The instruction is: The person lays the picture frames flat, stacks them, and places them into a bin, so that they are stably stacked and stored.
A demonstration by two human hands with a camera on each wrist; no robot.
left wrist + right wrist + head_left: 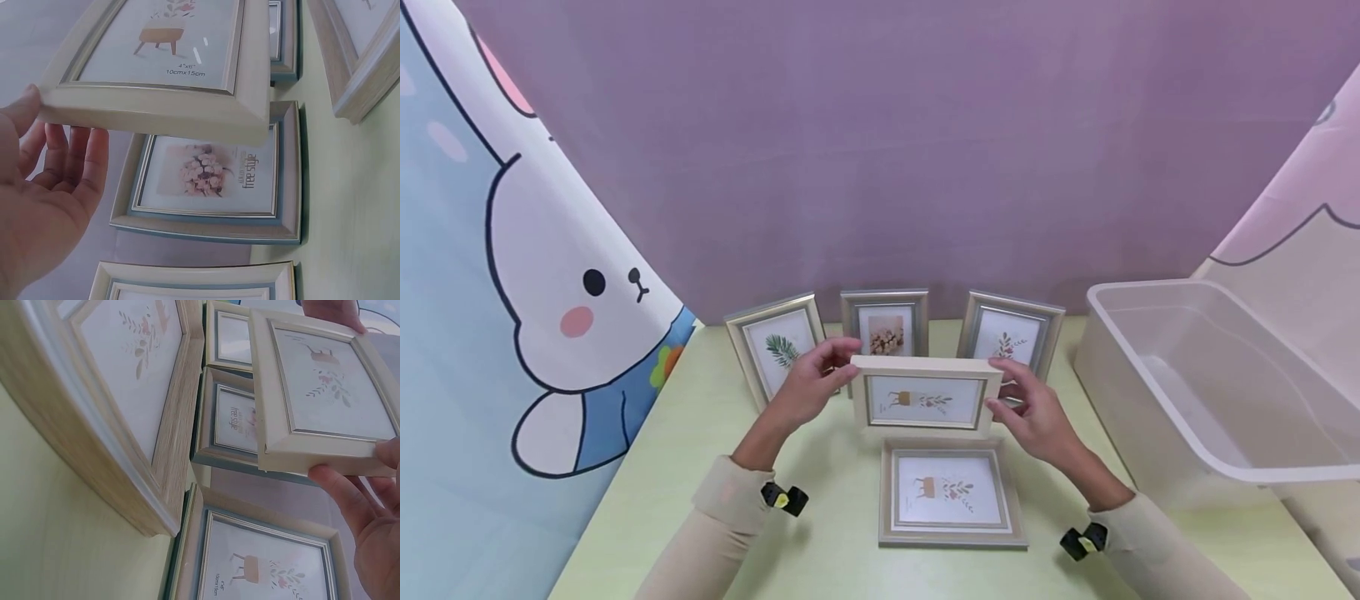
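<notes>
A cream picture frame (925, 400) with a plant-pot print is held up sideways between both hands, above the table. My left hand (812, 379) pinches its left end, thumb on the front and fingers behind, as the left wrist view also shows. At the other end my right hand (1030, 408) grips the edge between thumb and fingers. Below lies a wood-toned picture frame (951, 537) with a similar print. Behind stand three more: one with a green leaf print (778, 346), one with a flower photo (203, 175), and one with a plant print (1011, 333).
A large beige plastic bin (1150, 375) stands at the right of the pale green table (647, 517). A purple backdrop (887, 150) rises behind the standing frames. To the left hangs a cloth with a cartoon rabbit (565, 292).
</notes>
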